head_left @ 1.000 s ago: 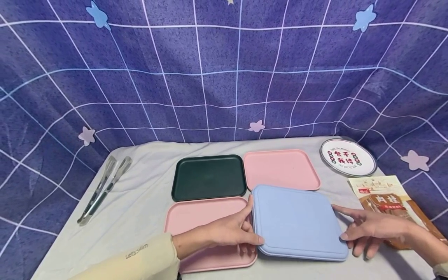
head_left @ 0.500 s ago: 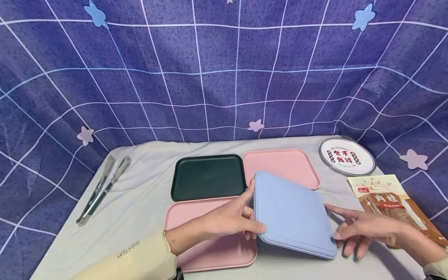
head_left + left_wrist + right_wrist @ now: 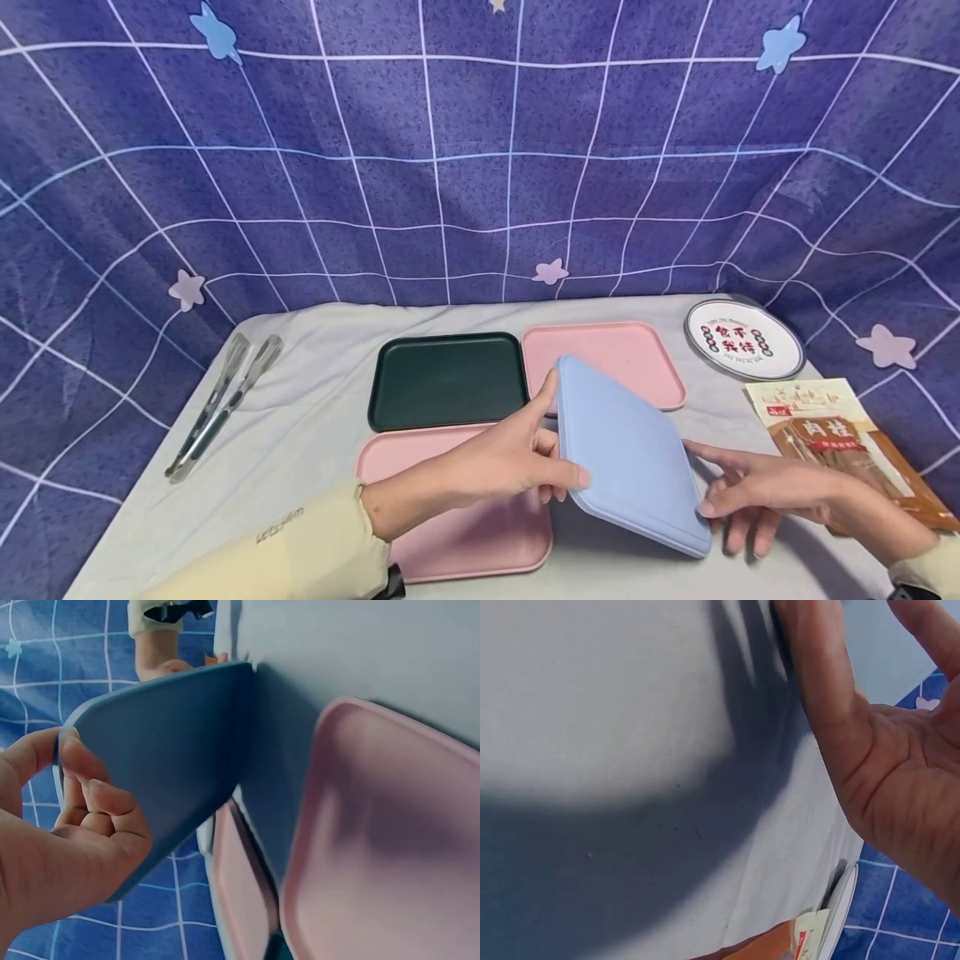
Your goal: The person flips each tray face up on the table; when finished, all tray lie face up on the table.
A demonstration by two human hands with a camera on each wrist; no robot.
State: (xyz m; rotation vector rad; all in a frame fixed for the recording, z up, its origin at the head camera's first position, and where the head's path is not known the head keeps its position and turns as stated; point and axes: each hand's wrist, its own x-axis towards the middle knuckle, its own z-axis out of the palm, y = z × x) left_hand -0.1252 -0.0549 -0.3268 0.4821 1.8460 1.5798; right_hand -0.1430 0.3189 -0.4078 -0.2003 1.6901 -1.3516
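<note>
A light blue rectangular tray slants in the head view, its left side raised and its right side low by the tablecloth. My left hand grips the raised left edge, thumb near the front corner and index finger stretched along the side. In the left wrist view the darker face of the tray shows beside this hand's curled fingers. At the low right edge, my right hand holds with thumb and index finger; its other fingers hang below. Partly behind the left arm lies a pink tray. Right fingertips are cut off in the right wrist view.
A dark green tray and another pink tray lie behind. Metal tongs rest at the left. At the right are a white oval plate and a brown-and-cream food packet. A blue grid-patterned curtain hangs behind the table.
The blue tray has gone from nearly flat to steeply tilted, its left side lifted by my left hand. Its right edge has shifted left, and my right hand has followed it.
</note>
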